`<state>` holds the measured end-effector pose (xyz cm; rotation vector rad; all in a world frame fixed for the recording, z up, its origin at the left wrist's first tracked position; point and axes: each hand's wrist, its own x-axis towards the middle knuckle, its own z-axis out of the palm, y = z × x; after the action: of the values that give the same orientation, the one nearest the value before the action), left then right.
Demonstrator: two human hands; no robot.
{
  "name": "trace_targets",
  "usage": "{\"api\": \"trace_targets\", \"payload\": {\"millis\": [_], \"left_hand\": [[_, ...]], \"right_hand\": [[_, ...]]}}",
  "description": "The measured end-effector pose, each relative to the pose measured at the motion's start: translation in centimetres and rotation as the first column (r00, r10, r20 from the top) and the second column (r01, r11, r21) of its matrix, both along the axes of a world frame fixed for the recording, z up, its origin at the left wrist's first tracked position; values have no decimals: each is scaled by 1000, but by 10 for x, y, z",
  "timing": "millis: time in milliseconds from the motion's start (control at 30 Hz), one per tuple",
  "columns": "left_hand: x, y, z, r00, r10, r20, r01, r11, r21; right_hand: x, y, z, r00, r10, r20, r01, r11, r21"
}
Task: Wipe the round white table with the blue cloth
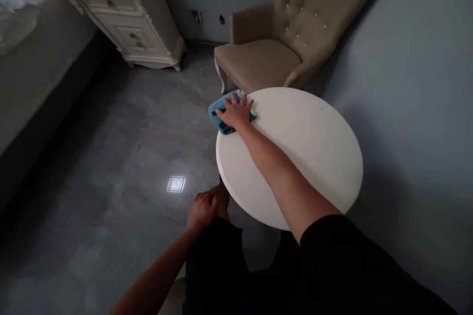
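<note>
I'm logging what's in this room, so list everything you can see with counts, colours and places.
Cloth: 1, blue with dark patches, at the table's far left edge
Table: 1, white, round, centre right
Armchair: 1, tan, beyond the table
Nightstand: 1, off-white, upper left
Bed: 1, grey, left edge
Bright square: 1, white, on the floor, which is grey
Wall fittings: 2, dark, low on the grey wall
Clothes: count unclear, black, at the bottom
Left hand: 1, bare, on a knee
Right hand: 1, bare, spread on the cloth
</note>
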<state>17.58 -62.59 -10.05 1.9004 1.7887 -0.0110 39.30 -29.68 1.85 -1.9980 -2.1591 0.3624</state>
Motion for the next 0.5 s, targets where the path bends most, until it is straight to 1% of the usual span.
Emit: {"api": "trace_targets", "payload": {"millis": [33,67,100,133,167,233,300,333,400,467,500], "left_hand": [[1,-1,2,1000,-4,-6,4,1000,1],[3,-2,4,1000,-8,-10,8,1000,2],[4,-3,5,1000,-11,-13,11,1000,5],[4,-4,7,1000,-11,-16,11,1000,11],[5,-6,9,1000,-8,-18,8,1000,19],[5,-9,11,1000,0,-19,1,999,39],[5,-12,12,1000,2,-18,-1,999,54],[4,-13,12,1000,0,-14,1,998,58],[4,-15,12,1000,-12,-2,12,998,61],[2,-15,11,1000,-27,7,26,998,62],[2,-15,11,999,-33,7,33,998,62]], "right_hand": [[-6,-13,2,1000,26,-6,-25,1000,5],[-3,-25,4,999,37,-7,-37,999,10],[9,-35,6,999,35,-2,-35,999,12],[27,-45,8,1000,15,12,-16,1000,13],[52,-54,10,999,-20,31,20,1000,12],[114,-73,16,987,-136,85,137,991,4],[185,-100,21,948,-285,145,288,958,-4],[220,-116,23,915,-365,170,372,928,-11],[281,-152,26,833,-518,194,532,847,-21],[323,-185,26,735,-647,201,664,747,-21],[334,-198,26,686,-699,202,716,698,-17]]}}
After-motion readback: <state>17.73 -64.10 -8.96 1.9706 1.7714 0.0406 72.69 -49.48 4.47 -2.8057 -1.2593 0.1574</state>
